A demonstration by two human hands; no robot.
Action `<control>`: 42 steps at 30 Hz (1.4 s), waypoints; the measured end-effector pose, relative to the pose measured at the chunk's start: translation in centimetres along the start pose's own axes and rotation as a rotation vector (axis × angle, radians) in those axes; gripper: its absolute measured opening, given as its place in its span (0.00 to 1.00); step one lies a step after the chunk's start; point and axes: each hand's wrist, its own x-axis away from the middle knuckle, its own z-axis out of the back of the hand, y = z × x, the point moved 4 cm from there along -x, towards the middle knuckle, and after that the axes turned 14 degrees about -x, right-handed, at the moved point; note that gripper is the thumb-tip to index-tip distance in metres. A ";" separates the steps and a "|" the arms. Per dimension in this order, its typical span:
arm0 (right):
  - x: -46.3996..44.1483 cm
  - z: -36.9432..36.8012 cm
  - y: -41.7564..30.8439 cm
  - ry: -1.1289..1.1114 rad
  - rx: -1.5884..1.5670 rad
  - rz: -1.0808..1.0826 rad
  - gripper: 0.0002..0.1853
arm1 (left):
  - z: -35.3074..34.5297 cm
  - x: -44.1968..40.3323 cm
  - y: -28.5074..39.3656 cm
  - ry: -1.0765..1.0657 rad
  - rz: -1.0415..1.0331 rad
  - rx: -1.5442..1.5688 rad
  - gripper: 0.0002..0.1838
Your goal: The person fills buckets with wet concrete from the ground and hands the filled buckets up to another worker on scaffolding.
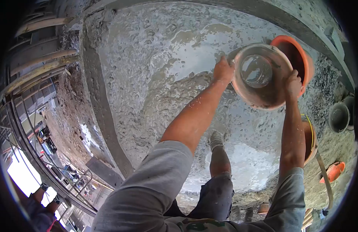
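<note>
One held basin (pixel 260 75), one orange tub (pixel 307 63) behind, two grey tubs (pixel 338 117) far right, one yellow-edged tub (pixel 309 140).

You held a round, wide-mouthed basin (pixel 277 85) by its rim above the wet concrete (pixel 148 112), its mouth turned towards you. Dull grey smears coated its inner wall, and reddish-brown showed through along the rim and lower side. Its flat, circular bottom looked wet and caught pale glints. From your viewpoint it partly covered an orange basin (pixel 308 69); whether the two touched, you could not tell
</note>
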 end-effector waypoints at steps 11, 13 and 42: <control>18.6 -3.7 -9.7 -0.500 -1.240 -0.499 0.32 | 10.7 5.8 -10.3 -0.321 0.011 0.432 0.33; 19.9 -8.3 -13.7 -0.241 -1.005 -0.438 0.36 | 11.3 4.7 -12.5 -0.273 -0.026 0.483 0.34; 59.4 -16.5 -47.2 -0.817 0.345 0.732 0.52 | 11.6 40.2 -50.3 0.463 0.523 2.048 0.24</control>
